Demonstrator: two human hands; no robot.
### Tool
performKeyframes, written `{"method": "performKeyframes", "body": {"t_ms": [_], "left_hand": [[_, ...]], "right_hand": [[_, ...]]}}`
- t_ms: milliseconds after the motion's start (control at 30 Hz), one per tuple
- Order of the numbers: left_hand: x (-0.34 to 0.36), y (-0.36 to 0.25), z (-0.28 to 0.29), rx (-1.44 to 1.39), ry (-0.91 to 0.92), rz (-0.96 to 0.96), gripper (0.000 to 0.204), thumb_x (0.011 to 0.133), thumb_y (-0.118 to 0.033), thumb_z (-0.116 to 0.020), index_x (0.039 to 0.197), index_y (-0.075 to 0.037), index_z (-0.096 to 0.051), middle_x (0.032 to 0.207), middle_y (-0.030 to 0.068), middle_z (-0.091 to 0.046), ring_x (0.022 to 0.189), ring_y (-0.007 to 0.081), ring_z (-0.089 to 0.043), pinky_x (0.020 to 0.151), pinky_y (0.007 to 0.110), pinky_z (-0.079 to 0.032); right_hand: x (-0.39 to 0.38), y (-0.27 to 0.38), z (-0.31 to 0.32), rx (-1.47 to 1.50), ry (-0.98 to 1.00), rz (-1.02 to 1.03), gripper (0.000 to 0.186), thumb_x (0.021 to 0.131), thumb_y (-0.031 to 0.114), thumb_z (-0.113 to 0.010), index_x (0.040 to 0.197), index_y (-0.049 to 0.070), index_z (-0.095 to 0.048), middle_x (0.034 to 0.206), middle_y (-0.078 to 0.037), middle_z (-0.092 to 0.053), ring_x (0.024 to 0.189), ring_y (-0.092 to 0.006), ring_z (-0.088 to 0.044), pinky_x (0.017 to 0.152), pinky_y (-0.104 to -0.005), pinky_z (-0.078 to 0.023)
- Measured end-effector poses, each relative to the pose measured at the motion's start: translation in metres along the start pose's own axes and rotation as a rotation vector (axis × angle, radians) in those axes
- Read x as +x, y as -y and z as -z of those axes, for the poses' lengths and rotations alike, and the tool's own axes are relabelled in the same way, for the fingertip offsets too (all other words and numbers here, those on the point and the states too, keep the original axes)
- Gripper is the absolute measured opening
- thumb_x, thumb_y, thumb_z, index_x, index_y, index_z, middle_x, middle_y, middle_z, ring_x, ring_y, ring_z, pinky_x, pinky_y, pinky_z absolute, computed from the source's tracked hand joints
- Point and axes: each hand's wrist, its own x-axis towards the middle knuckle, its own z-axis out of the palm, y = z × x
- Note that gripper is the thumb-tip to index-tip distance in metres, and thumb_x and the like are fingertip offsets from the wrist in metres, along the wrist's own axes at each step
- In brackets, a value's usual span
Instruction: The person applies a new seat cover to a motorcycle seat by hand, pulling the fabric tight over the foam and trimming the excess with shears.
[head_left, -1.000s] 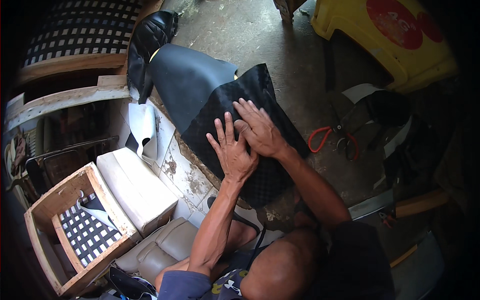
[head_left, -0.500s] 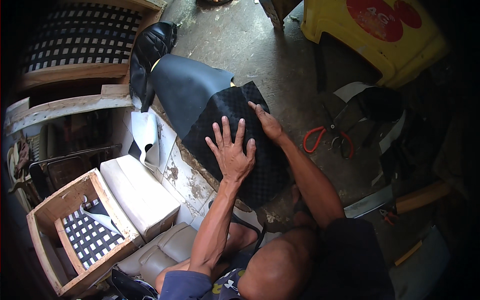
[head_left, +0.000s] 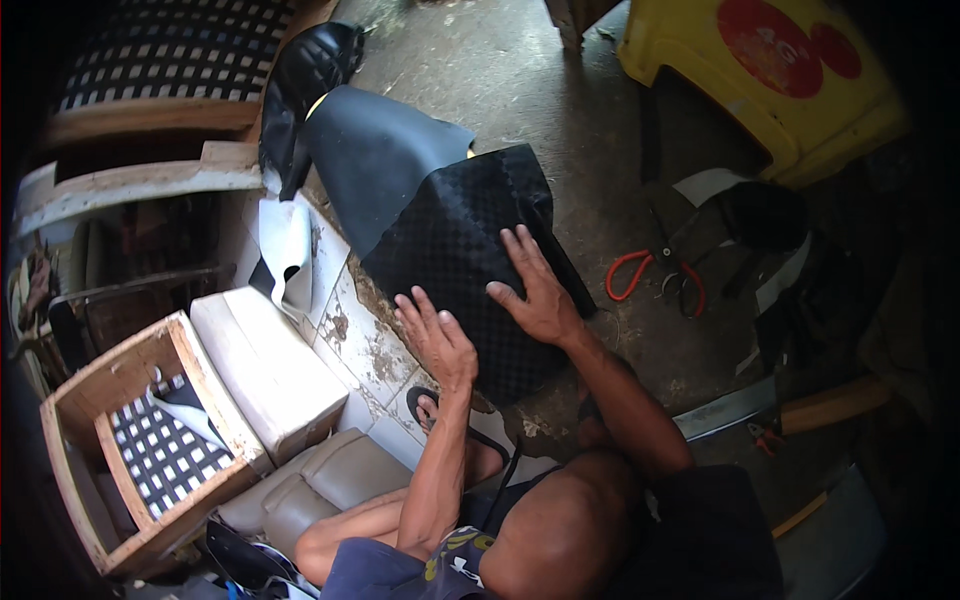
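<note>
My left hand (head_left: 436, 340) is open, palm down, at the lower left edge of the black checkered sheet (head_left: 460, 225). My right hand (head_left: 538, 298) rests open on the sheet's right part, fingers stretched toward its upper corner. The checkered sheet overlaps a smooth slate-grey sheet (head_left: 375, 160), with a sliver of yellow at that sheet's far left edge. Red-handled scissors (head_left: 630, 272) lie on the floor (head_left: 600, 130) to the right of the sheets.
A black padded piece (head_left: 305, 90) lies beyond the sheets. Left are wooden webbed frames (head_left: 63, 450), a white block (head_left: 265, 365) and grey cushions (head_left: 320, 465). Right are a yellow plastic stool (head_left: 680, 55), black scraps (head_left: 765, 215), a metal blade-like strip (head_left: 725, 405) and pliers (head_left: 768, 437).
My left hand has slid down and left from the sheet's middle toward its lower left edge. My right hand shifted lower, and its fingers now lie spread out again, apart from the left hand.
</note>
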Motion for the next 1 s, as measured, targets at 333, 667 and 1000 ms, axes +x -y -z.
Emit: {"method": "performKeyframes", "body": {"t_ms": [333,667,1000], "left_hand": [[0.015,-0.003,-0.011,-1.634,0.039,0.443,0.066,0.110,-0.048,-0.033,0.164,-0.014,-0.017,0.169,0.0068,-0.023,0.153,0.0241,-0.025,0.127,0.039,-0.018],[0.059,0.035,-0.044,-1.881,0.120,0.777,0.057,0.106,-0.050,-0.047,0.148,-0.011,-0.050,0.145,0.0060,-0.058,0.133,0.0259,-0.052,0.117,0.043,-0.037],[0.064,0.065,-0.058,-1.464,-0.127,0.959,0.018,0.099,-0.028,-0.070,0.107,-0.017,-0.058,0.097,-0.0064,-0.062,0.085,0.0091,-0.058,0.065,0.029,-0.046]], "right_hand": [[0.031,-0.006,0.042,-0.061,0.048,-0.026,0.085,0.098,0.050,-0.062,0.162,0.009,-0.024,0.165,-0.028,-0.023,0.154,-0.0391,-0.025,0.123,-0.0418,-0.025],[-0.013,-0.009,0.077,0.055,0.013,-0.351,0.064,0.107,0.049,-0.047,0.151,0.003,-0.046,0.149,-0.025,-0.052,0.142,-0.0332,-0.047,0.117,-0.0384,-0.034],[-0.063,0.016,0.069,-0.284,-0.215,-0.329,0.054,0.109,0.042,-0.045,0.141,-0.001,-0.057,0.135,-0.023,-0.063,0.126,-0.0346,-0.061,0.103,-0.0395,-0.046]]}}
